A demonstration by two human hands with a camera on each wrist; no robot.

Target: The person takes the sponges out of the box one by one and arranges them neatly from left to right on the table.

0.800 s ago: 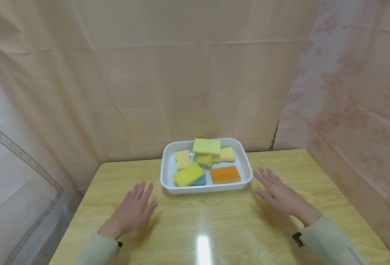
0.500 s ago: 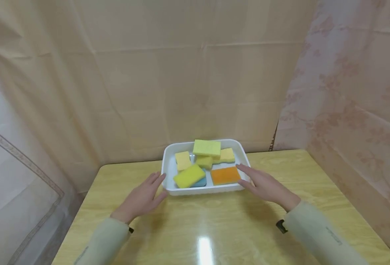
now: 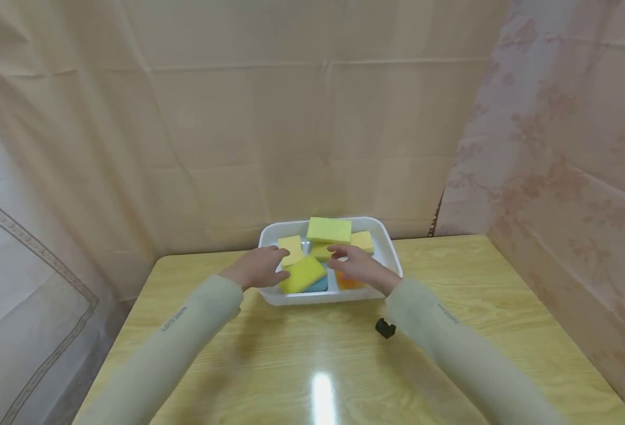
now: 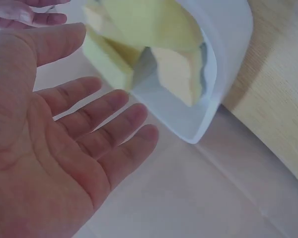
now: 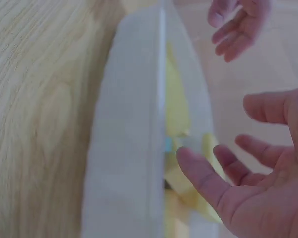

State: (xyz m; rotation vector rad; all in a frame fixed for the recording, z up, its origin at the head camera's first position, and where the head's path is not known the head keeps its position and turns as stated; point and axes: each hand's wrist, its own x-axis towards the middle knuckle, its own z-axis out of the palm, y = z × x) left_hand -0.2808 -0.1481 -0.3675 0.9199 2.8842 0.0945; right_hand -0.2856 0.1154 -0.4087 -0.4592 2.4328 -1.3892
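A white tray [image 3: 339, 298] holds several sponges. Over its left side hovers my left hand [image 3: 259, 268], near the bright yellow sponge [image 3: 303, 274], with nothing in its grasp. My right hand [image 3: 360, 265] is above the orange sponge [image 3: 347, 283] and hides much of it. Both hands have loosely spread fingers, as the left wrist view and right wrist view also show. At the back a lime green sponge [image 3: 329, 229] lies on top of others. Pale yellow sponges lie at left [image 3: 291, 248] and right [image 3: 363, 241]. A blue sponge [image 3: 318, 285] is partly covered by the bright yellow one.
The tray stands near the far edge of a wooden table [image 3: 280, 354], close to a beige cloth [image 3: 312, 147] hanging behind. Patterned pink cloth [image 3: 572, 177] hangs at the right. A small black piece [image 3: 385, 328] shows by the right cuff.
Both hands have moved forward and inward from the table on either side of the tray to above it. The tray and sponges keep their places.
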